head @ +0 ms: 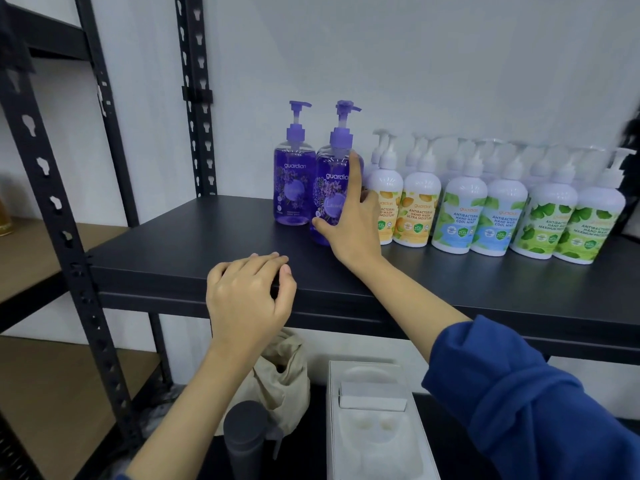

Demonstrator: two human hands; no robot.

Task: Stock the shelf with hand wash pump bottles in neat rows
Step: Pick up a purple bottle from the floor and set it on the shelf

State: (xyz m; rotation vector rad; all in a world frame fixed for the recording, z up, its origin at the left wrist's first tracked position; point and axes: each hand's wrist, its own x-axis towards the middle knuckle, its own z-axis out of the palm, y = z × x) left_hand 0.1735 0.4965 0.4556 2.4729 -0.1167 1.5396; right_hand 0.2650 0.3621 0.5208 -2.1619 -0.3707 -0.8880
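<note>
Head view: right hand wraps the front lavender bottle, thumb and fingers round it, lining it up beside the white pump bottles.
Left hand: loosely curled on the shelf edge, holding nothing, probably just bracing.

wall: plain white, even diffuse light, 12 o'clock | rack: black metal upright with keyhole slots at 11 o'clock; second slotted upright at 9 o'clock | black shelf board matte, centre | neighbouring wooden shelf at 9 o'clock | lower level: beige cloth bag, white moulded tray at 6 o'clock
</note>
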